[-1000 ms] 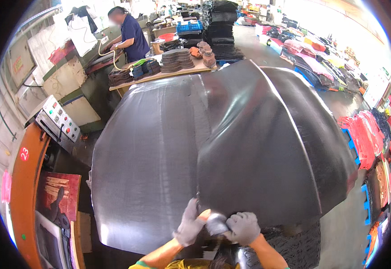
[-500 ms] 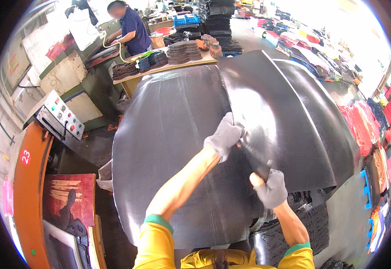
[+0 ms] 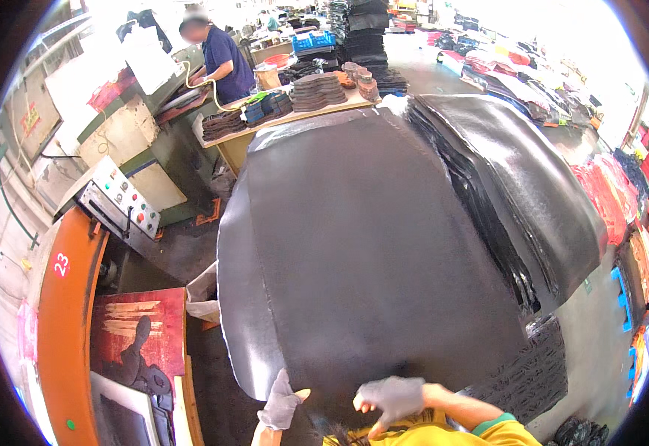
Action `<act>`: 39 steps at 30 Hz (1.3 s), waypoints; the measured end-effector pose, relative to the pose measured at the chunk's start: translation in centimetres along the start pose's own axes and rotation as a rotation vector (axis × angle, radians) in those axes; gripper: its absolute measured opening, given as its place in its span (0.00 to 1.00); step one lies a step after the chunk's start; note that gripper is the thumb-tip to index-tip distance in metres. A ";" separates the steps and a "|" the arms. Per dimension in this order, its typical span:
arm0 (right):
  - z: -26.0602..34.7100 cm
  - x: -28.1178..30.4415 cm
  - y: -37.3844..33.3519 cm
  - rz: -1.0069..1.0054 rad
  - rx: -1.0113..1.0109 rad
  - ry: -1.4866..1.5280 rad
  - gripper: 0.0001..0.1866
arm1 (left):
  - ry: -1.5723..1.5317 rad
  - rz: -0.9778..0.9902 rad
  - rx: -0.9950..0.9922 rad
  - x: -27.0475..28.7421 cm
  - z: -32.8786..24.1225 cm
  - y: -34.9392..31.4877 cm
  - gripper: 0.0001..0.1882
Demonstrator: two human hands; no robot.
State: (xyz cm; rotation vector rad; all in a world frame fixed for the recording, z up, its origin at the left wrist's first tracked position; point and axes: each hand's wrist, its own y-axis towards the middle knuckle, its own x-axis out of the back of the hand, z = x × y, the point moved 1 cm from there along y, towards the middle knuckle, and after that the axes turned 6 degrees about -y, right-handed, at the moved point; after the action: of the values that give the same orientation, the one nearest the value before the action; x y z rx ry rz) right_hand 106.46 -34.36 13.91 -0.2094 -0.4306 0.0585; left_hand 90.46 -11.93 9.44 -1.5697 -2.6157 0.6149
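Note:
A broad black sheet [image 3: 376, 238], which looks like leather or rubber, lies flat over another black sheet [image 3: 244, 297] whose edge shows along the left. Both my hands wear grey gloves with bare fingertips. My left hand [image 3: 281, 403] is at the near left corner of the top sheet, fingers stretched forward and thumb apart. Further right, my right hand [image 3: 393, 397] hovers or rests by the near edge, fingers pointing left and thumb apart. Whether it touches the sheet is unclear. More black sheets [image 3: 518, 171] lie folded over in a layered pile on the right.
On the left stand an orange machine panel [image 3: 71, 290], a control box with buttons [image 3: 122, 195] and a red board [image 3: 142, 320]. A table with stacked brown pieces [image 3: 317, 93] is beyond the sheets. A co-worker [image 3: 227, 63] stands far left. Coloured material piles [image 3: 599, 186] line the right.
The lifted sheet between my hands now lies flat toward the left. Both hands have come back to the near edge and let go of it. The view has shifted slightly.

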 end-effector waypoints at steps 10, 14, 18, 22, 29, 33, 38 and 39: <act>-13.3 17.4 -7.5 -1.301 -1.000 -0.732 0.46 | -0.246 -0.090 -0.022 -1.1 -8.4 11.0 0.25; -15.8 19.0 -8.4 -1.183 -1.133 -0.392 0.50 | -0.100 -0.345 -0.025 -2.6 -9.5 14.4 0.28; -14.9 17.7 -10.1 -1.270 -1.216 -0.451 0.54 | -0.259 -0.232 -0.142 -3.6 -7.7 10.9 0.20; -16.1 15.1 -14.9 -1.274 -0.954 -0.064 0.56 | -0.207 -0.129 -0.188 -3.2 -1.7 1.5 0.24; -17.9 10.4 -21.1 -1.011 -0.443 0.234 0.33 | -0.337 -0.381 0.004 -1.9 9.7 -11.3 0.31; -15.7 11.9 -19.0 -1.062 -0.403 0.244 0.16 | -0.299 -0.564 -0.031 -2.6 7.8 -11.1 0.27; -12.2 16.4 -15.1 -1.003 -0.271 0.287 0.30 | -0.280 -0.662 -0.119 -2.2 3.7 -10.5 0.18; -11.8 16.8 -14.9 -0.985 -0.268 0.354 0.32 | -0.336 -0.642 -0.120 -2.2 4.0 -11.5 0.16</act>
State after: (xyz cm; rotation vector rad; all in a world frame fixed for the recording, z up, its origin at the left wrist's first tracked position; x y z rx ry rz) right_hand 126.83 -49.45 13.48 -0.2462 -0.1492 -0.9944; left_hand 80.95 -19.80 10.16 -0.5858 -3.1953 0.7120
